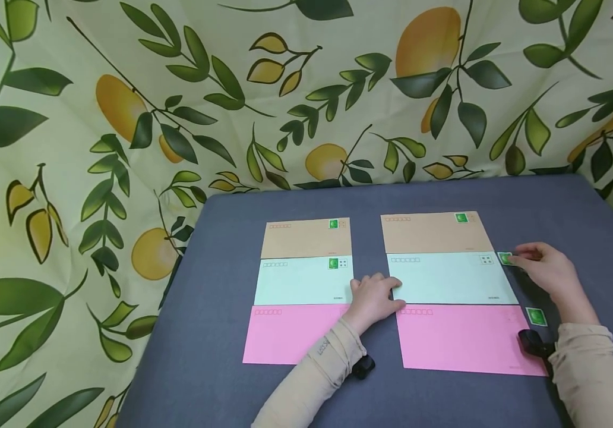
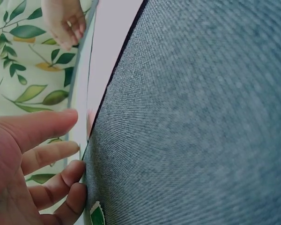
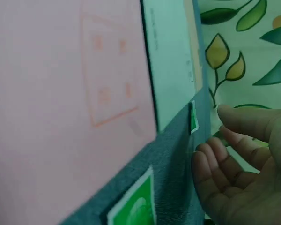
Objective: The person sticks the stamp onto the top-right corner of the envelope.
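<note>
My left hand reaches between the two columns of envelopes, thumb and fingers spread. Its fingertips are at the left edges of the right column's pale blue envelope and pink envelope. On the right, my right hand has its fingertips at a green stamp beside the pale blue envelope's right edge. The right wrist view shows a gap between thumb and fingers, near that stamp. A second green stamp lies by the pink envelope. Below my left fingers is another green stamp.
The right column's tan envelope bears a green stamp at its top right corner. In the left column, a tan envelope and a pale blue envelope carry stamps, above a pink envelope. A leaf-patterned cloth hangs behind the dark table.
</note>
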Motion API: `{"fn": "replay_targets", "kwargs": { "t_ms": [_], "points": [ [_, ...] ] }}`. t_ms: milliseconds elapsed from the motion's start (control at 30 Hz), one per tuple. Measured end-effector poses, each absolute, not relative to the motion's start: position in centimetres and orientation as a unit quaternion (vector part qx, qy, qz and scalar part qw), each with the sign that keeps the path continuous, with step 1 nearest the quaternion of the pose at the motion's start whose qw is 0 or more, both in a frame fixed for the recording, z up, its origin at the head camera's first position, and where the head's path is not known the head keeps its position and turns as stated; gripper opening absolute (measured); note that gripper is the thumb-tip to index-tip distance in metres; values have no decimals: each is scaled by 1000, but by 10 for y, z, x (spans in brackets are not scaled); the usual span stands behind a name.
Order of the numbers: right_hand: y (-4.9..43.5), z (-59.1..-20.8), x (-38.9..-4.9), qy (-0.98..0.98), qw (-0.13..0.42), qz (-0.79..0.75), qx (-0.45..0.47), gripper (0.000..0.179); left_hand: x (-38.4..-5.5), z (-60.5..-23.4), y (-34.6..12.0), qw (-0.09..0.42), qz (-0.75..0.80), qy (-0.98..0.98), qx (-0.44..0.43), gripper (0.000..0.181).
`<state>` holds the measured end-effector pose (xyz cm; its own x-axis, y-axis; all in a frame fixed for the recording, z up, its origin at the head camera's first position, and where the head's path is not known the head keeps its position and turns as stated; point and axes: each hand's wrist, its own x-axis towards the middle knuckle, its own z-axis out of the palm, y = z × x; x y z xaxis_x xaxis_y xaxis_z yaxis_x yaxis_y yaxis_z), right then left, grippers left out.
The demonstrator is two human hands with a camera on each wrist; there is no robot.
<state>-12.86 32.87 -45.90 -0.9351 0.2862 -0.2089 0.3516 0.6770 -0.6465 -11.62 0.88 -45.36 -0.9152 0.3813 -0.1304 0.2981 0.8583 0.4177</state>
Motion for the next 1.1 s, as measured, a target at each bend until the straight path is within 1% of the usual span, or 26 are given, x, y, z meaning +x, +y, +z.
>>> {"fn": "replay_targets", "kwargs": {
  "t_ms": [167,267,467,667,900,1100],
  "points": [
    [335,-462,-133,917,72,-353,169,60,-117,-455,9,117,211,956,167,36],
    [336,-461,-137,923,77,-340,162,59,-118,-456,9,123,223,954,161,36],
    [334,-462,-141,937,67,-308,150,50,-117,-457,10,120,210,958,155,37],
    [331,-462,-141,945,59,-286,147,48,-117,-458,12,118,203,961,145,38],
    [329,-463,-140,943,52,-288,155,43,-117,-459,12,108,197,964,140,34],
    [327,-464,-139,937,40,-300,171,39,-118,-459,13,103,193,966,138,34]
  ]
}}
